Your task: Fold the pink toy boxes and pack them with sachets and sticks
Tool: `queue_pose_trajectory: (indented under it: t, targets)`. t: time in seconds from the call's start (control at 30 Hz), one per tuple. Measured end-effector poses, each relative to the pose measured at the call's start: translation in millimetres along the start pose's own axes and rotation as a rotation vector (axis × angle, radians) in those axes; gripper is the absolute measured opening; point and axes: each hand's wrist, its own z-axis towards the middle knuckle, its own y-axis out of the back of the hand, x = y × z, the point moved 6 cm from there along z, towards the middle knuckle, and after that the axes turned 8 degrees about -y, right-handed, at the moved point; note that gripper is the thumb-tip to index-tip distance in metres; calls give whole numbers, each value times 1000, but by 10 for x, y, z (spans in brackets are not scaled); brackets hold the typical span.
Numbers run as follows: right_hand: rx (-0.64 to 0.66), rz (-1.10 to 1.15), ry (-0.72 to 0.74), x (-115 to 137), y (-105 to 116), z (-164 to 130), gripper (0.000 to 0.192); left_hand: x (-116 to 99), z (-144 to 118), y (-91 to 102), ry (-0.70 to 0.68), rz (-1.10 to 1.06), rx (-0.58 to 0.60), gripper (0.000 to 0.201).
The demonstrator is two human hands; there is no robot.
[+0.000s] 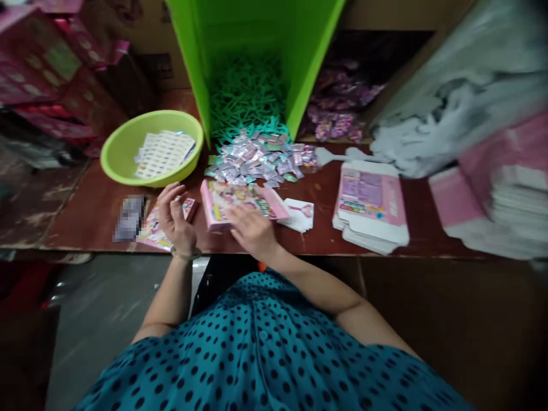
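The right hand's [259, 235] fingers [240, 216] lie extended, ungripping, on the pink printed box [226, 197], which rests on the table [312, 245] near its front edge. The left hand's fingers curl loosely around nothing — the left hand [180, 225] partly covers a second box [154, 229], contact unclear. Beyond sit small sachets [252, 157], a yellow-green bowl [113, 168] and a green bin [314, 43] — with flattened cartons [372, 197] to the right.
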Motion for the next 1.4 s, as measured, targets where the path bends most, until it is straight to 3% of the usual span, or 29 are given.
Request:
queue_pose_trajectory:
  t: [0.07, 0.13, 0.2, 0.27, 0.37, 0.47, 0.53, 0.63, 0.77, 0.87, 0.93, 1.03, 1.1, 1.17, 1.3, 1.4]
  targets:
    - [95, -88, 83, -149, -340, 21, 42, 100, -88, -62, -63, 34, 55, 33]
    - [88, -145, 97, -443, -422, -24, 38, 259, -299, -310, -66, 78, 294, 27]
    - [-22, -231, -30, -873, -174, -131, 39, 374, -562, -613, -77, 163, 478, 32]
    - [-104, -343, -239, -1351, 244, -314, 45, 378, -799, -970, -137, 282, 591, 50]
    - [2, -441, -389, -1845, 698, -612, 61, 263, -1040, -1591, -204, 403, 727, 78]
    - [96, -429, -345, -1936, 808, -786, 48, 175, -1060, -2009, -156, 438, 733, 67]
    - [61, -386, -302, -1866, 804, -837, 43, 132, -999, -2067, -137, 414, 740, 52]
    - [-10, -263, -254, -1772, 831, -888, 33, 11, -844, -1766, -203, 348, 739, 39]
    - [3, -65, -231, -1782, 1004, -915, 28, -228, -498, -861, -299, 253, 451, 34]
    - [-192, -5, -263, -1740, 1257, -826, 21, -294, -282, -287, -260, 269, 207, 40]
    - [-369, 4, -284, -1613, 1407, -703, 18, -283, -206, -91, -212, 289, 106, 50]
    - [-529, -26, -234, -1314, 1507, -450, 16, -255, -170, -37, -164, 266, 66, 59]
    - [-547, -120, -173, -1173, 1468, -320, 11, -252, -167, -61, -155, 241, 74, 59]
    - [-451, -240, -145, -1195, 1314, -276, 15, -255, -173, -58, -152, 227, 64, 58]
    - [-106, -216, -225, -1658, 939, -477, 18, -207, -218, -29, -137, 192, 83, 56]
    - [-40, -47, -327, -1879, 989, -643, 23, -154, -244, -71, -116, 143, 130, 58]
